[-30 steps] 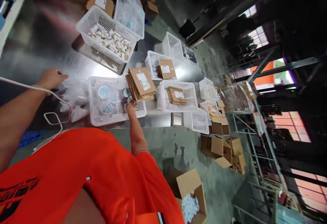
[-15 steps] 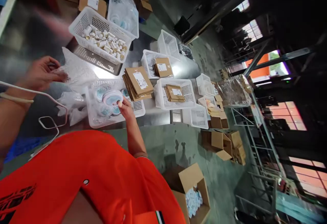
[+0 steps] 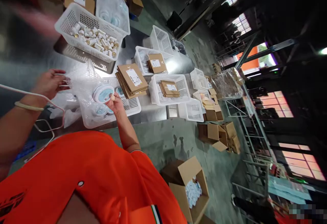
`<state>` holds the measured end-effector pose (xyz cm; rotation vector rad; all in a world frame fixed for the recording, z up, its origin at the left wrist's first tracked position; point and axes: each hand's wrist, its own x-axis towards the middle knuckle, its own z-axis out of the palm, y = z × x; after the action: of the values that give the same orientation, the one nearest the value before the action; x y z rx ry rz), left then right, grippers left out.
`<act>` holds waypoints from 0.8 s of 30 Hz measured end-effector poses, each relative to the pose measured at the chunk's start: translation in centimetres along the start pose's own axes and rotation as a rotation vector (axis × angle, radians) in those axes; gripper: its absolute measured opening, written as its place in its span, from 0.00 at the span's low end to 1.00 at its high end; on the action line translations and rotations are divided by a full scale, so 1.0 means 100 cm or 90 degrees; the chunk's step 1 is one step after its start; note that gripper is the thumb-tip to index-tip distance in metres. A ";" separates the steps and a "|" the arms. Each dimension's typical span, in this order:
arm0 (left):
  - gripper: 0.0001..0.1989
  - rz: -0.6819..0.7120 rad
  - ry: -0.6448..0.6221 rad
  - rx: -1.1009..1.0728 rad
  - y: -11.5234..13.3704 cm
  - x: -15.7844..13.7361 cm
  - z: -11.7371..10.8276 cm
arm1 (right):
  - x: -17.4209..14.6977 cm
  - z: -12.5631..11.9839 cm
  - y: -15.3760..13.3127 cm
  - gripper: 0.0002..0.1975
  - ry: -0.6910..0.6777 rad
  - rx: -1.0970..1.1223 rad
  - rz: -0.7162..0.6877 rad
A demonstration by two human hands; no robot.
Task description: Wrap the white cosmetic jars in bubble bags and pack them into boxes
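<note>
My right hand (image 3: 116, 104) grips a round white tub (image 3: 103, 93) with a pale blue label, its thumb and fingers on the rim. On the left, a clear bubble-wrap bag (image 3: 83, 75) stands up, its edge at the fingertips of my left hand (image 3: 53, 82); the fingers look partly spread, with the bag's edge pinched between some of them. The tub overlaps the bag's right side; I cannot tell how far it is inside. Beneath both lies a white basket (image 3: 134, 109) holding more blue-labelled tubs (image 3: 100, 109) in clear wrap.
Flat brown cardboard mailers (image 3: 131, 80) are stacked at the basket's far right. Beyond stands a basket (image 3: 62, 24) of small white-and-gold bottles (image 3: 97, 40). A white cable (image 3: 55, 105) crosses by my left wrist. More baskets (image 3: 182, 80) line the table; an open carton (image 3: 190, 169) is below.
The tub has turned its labelled face more toward me and moved against the bubble-wrap bag. The bag stands more upright, and the fingers of my left hand are more spread.
</note>
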<state>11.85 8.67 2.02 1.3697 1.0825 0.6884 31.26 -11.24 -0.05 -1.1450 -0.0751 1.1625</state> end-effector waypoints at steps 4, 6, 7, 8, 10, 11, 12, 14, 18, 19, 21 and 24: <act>0.19 0.108 0.160 0.078 0.019 -0.019 0.002 | 0.002 0.000 0.000 0.09 0.009 0.016 0.009; 0.18 0.084 0.078 0.119 0.031 -0.031 0.008 | 0.001 0.002 0.001 0.10 -0.019 0.007 0.019; 0.18 0.038 0.019 0.132 0.035 -0.034 0.012 | 0.000 0.004 0.001 0.10 -0.045 -0.007 0.026; 0.19 -0.016 -0.031 0.140 0.038 -0.036 0.018 | -0.001 0.005 0.002 0.09 -0.075 -0.025 0.032; 0.17 -0.088 -0.092 0.121 0.040 -0.036 0.029 | -0.005 0.008 0.003 0.06 -0.136 -0.062 0.051; 0.16 -0.106 -0.110 0.088 0.039 -0.034 0.035 | -0.006 0.009 0.004 0.05 -0.158 -0.077 0.060; 0.14 -0.128 -0.120 0.041 0.038 -0.033 0.039 | -0.008 0.010 0.005 0.04 -0.172 -0.087 0.069; 0.12 -0.173 -0.118 -0.077 0.036 -0.031 0.045 | -0.009 0.011 0.009 0.02 -0.176 -0.098 0.082; 0.07 -0.149 -0.019 -0.234 0.035 -0.024 0.044 | -0.009 0.007 0.015 0.05 -0.066 -0.077 0.073; 0.07 -0.119 0.026 -0.231 0.035 -0.020 0.043 | -0.010 0.005 0.015 0.06 -0.024 -0.070 0.074; 0.11 -0.047 0.095 -0.173 0.033 -0.015 0.040 | -0.014 0.003 0.012 0.06 0.040 -0.052 0.072; 0.15 0.061 0.046 -0.009 0.025 -0.014 0.040 | -0.022 0.007 0.001 0.05 0.045 -0.014 0.030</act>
<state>15.40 6.06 4.22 1.4014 1.0717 0.8189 29.77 -12.37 1.25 -1.2120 -0.0063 1.1644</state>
